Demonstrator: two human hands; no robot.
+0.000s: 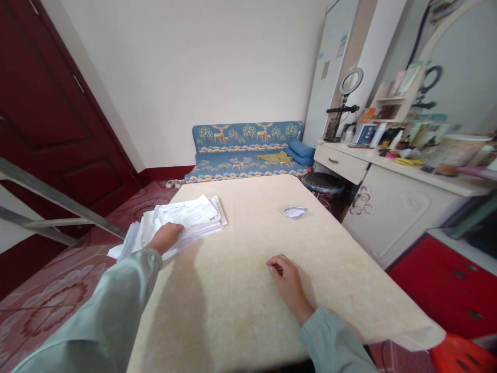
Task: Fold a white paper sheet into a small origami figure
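A thick, uneven stack of white papers (pixel 194 208) lies at the left side of the cloth-covered table (pixel 240 311). My left hand (pixel 166 238) is at the near side of this stack, fingers pressed together on the top sheet; its fingertips are partly hidden. My right hand (pixel 288 282) rests over the tablecloth right of the middle, fingers curled in, and nothing shows in it. Beyond it, apart from both hands, a small folded piece of paper (pixel 295 212) lies on the cloth.
Behind the table stands a blue patterned sofa (pixel 248 140). On the right are a round stool (pixel 323 182) and a white dressing table (pixel 404 207) crowded with bottles. A metal frame (pixel 58 194) stands on the left, and a red stool (pixel 462 355) at lower right.
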